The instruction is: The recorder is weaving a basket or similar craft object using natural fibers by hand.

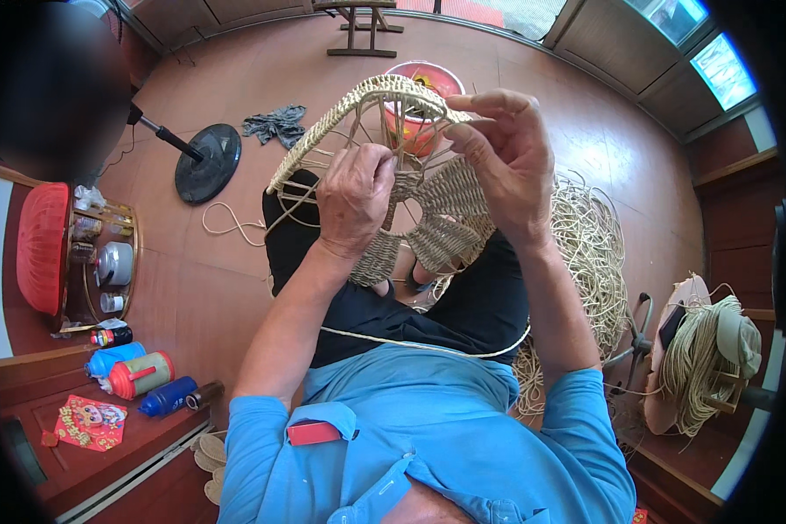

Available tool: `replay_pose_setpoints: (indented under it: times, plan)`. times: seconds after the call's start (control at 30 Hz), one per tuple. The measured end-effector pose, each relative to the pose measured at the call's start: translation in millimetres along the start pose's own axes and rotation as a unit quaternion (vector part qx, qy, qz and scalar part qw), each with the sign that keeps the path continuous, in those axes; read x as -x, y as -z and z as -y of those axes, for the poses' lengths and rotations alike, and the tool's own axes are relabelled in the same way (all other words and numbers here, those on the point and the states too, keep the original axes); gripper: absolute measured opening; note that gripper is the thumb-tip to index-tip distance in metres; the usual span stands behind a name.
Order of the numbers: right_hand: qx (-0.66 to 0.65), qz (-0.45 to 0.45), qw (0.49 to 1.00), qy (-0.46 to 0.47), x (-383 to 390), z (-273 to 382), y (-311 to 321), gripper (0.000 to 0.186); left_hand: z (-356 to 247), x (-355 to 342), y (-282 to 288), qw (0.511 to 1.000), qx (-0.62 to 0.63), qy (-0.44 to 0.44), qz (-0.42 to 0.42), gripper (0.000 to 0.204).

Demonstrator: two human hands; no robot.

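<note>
Gripping strands (393, 131) in left hand (355, 194), pinching braided rim (375, 86) in right hand (513, 166); possibly risking skewed rim through uneven pulling.

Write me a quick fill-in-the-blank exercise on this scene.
Besides the right hand, the ____ hand also touches the curved, part-woven tan cord piece.
The large tangled pile of tan cord lies on the person's ____ side.
The crumpled grey cloth lies on the ____.

Missing words: left; right; floor.
</note>
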State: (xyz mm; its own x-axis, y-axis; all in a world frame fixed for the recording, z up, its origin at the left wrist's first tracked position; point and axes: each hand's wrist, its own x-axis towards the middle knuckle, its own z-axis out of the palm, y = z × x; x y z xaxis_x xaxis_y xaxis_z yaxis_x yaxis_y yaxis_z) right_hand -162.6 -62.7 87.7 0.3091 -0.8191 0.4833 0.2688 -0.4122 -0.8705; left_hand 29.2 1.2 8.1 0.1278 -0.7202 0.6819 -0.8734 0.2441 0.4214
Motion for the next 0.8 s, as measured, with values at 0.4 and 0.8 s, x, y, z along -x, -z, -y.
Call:
replay_pose_setpoints:
  times: [0.4,0.8]
  plan:
    - [0.344,0.091,0.934,0.021,34.8,-57.2,-22.2,0.083,-20.5,9.7,2.7,0.998,-0.044,-0.008,0.040,0.022]
    - [0.343,0.092,0.935,0.007,25.0,-70.3,-31.5,0.085,-19.3,12.2,4.6,0.999,-0.010,0.013,0.038,0.024]
